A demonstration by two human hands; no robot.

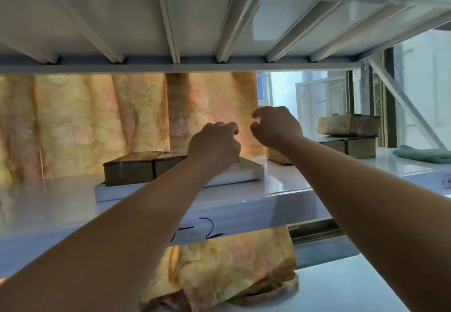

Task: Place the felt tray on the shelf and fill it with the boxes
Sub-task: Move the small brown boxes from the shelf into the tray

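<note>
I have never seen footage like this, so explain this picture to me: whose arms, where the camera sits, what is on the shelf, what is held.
No machine here: a person's two bare arms, filmed by one camera worn on their head, looking forward at a white metal shelf. On it lies a shallow white felt tray with two brown boxes inside at its left end. More brown boxes are stacked further right, beside a folded green cloth. A floral curtain hangs behind. The left hand is above the tray, the right hand beside it; both are curled and hold nothing.
</note>
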